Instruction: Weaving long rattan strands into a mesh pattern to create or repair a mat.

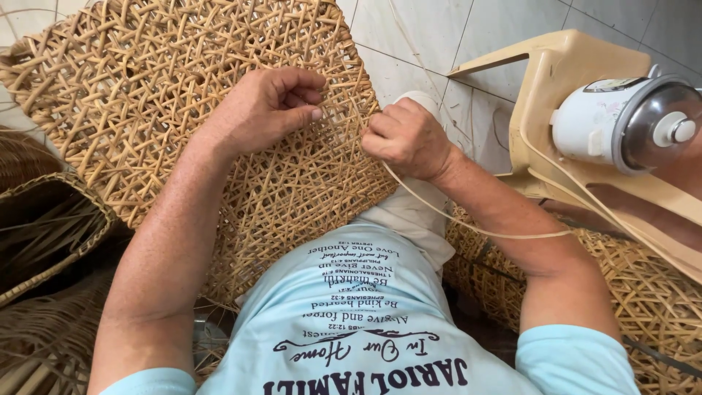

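Observation:
A large open-weave rattan panel [161, 80] leans across my lap and fills the upper left. My left hand [267, 106] rests on its weave near the right edge, fingers curled and pinching the strands. My right hand [406, 139] sits just beside that edge, closed on a thin rattan strip [475, 227] that loops down under my right forearm and runs off to the right. Both hands are a few centimetres apart at the panel's rim.
A woven basket [44, 227] holding loose strips stands at the left. Another woven piece [651, 300] lies at the lower right. A beige plastic chair [563, 66] on its side carries a white rice cooker [621, 121]. White floor tiles [424, 29] show behind.

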